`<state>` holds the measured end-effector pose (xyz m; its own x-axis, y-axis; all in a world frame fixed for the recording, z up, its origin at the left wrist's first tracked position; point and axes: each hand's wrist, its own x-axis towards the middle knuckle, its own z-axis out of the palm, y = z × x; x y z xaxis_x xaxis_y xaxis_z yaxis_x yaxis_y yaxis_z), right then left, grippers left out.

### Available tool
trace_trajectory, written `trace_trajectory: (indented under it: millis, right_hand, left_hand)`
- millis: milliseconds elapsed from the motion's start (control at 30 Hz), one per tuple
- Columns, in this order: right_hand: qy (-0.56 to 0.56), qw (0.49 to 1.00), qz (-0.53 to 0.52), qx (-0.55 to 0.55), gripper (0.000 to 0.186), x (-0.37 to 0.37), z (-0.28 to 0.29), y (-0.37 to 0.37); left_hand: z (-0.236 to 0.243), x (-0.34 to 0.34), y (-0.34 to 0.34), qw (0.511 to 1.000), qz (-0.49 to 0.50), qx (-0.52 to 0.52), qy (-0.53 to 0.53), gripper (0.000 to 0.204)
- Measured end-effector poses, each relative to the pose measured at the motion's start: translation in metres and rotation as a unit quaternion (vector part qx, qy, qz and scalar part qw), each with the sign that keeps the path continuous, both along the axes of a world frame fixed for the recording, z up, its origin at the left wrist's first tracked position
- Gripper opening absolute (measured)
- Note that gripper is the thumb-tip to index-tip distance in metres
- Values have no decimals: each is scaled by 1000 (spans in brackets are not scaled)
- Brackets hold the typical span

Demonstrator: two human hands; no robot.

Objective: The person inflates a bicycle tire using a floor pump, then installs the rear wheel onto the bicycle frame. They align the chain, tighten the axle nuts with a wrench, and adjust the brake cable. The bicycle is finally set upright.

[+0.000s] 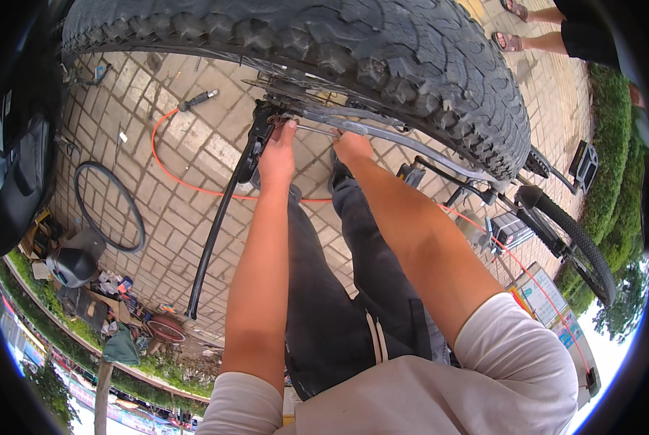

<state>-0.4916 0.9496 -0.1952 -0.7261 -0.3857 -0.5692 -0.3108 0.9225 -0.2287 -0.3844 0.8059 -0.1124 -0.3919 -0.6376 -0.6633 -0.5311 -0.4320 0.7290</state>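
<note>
A bicycle's knobbly black tyre [382, 51] fills the upper part of the view, with its grey frame tube [404, 140] running below it. My left hand [275, 158] reaches up to the wheel's hub area, beside the top of a long black kickstand [219, 217]. Its thumb and fingers are pinched together there; what they hold is too small to name. My right hand [353, 148] is closed round the end of a thin silver metal rod-like tool [316, 130]. The tool's far end points to my left fingertips, just under the frame tube.
An orange air hose [154, 148] with a black inflator handle [197, 101] crosses the paving. A loose black tyre [79, 190] lies at the left, near a dark scooter [20, 152] and a heap of parts [107, 297]. Someone's sandalled foot [508, 41] is at the upper right.
</note>
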Motion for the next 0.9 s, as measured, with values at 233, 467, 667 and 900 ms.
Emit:
trace_trajectory:
  millis: [233,467,667,900]
  right_hand:
    - [-65,994,87,-10,28,3,86,26]
    - [-160,982,100,25,35,-15,214,5]
    - [-95,988,117,30,38,-11,170,4]
    - [94,985,8,-147,40,9,37,0]
  left_hand:
    - [22,12,12,978,157,112,75,38]
    - [22,10,-8,910,210,272,234,24]
    - [26,4,-7,943,160,202,211,32]
    - [21,4,-7,990,70,101,62,49]
